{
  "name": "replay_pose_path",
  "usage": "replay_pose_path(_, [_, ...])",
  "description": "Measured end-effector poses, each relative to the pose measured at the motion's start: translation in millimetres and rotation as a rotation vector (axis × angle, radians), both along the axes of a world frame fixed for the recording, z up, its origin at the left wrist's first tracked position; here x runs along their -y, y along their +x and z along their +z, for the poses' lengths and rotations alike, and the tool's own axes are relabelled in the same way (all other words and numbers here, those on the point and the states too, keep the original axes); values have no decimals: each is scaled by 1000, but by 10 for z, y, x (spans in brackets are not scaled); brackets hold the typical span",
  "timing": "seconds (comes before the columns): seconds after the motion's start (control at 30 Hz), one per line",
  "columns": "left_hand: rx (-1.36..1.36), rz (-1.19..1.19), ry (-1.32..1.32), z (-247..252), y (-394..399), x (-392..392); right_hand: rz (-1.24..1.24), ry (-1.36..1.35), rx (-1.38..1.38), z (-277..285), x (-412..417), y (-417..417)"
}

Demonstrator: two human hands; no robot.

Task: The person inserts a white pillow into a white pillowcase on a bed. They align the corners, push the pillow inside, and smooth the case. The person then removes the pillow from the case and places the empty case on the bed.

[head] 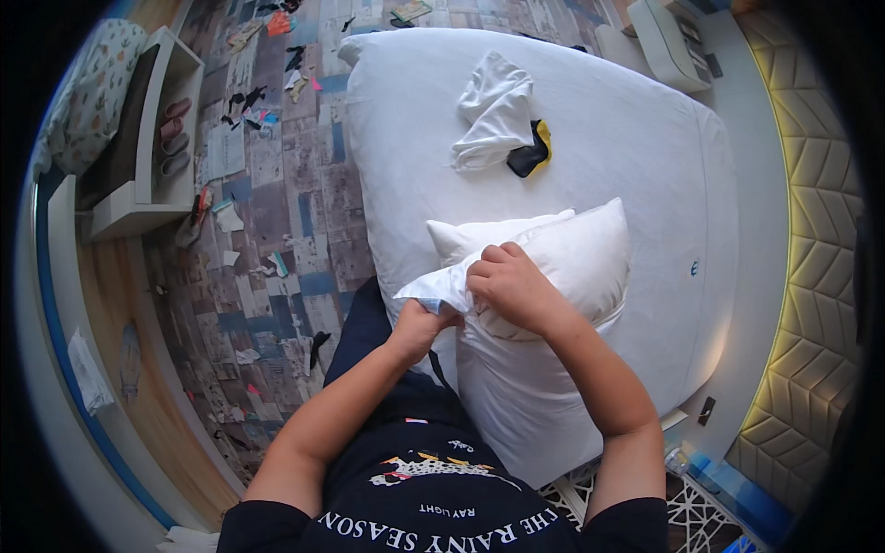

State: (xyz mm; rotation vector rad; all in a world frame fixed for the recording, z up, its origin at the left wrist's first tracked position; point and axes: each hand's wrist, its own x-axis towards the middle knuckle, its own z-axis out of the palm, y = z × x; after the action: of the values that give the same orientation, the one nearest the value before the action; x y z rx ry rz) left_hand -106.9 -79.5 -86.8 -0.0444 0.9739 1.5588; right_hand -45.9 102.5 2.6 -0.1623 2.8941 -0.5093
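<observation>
A white pillow (581,256) lies on the near part of the bed, partly inside a white pillowcase (442,280). My left hand (423,325) pinches the open edge of the case, where a pale blue label shows. On top, my right hand (508,287) is closed on the case's fabric against the pillow; its fingertips are partly hidden. Behind them a second white pillow (460,238) shows a corner and its upper edge. Farther up the bed lie a crumpled white cloth (494,104) and, touching it, a black and yellow item (531,152).
The bed (650,159) has a white sheet. Scraps and small garments (231,218) litter the patterned floor at left, beside a shelf (148,207) holding shoes (175,153). A padded wall panel (816,276) stands at right. A white lattice-topped piece (691,508) is at lower right.
</observation>
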Motion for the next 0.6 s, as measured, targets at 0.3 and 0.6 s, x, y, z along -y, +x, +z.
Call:
replay_pose_path(0.3, [69, 31, -25, -61, 24, 34, -59, -234, -99, -202, -21, 146])
replay_pose_path(0.6, [-7, 95, -42, -99, 70, 136, 32, -201, -68, -182, -27, 66])
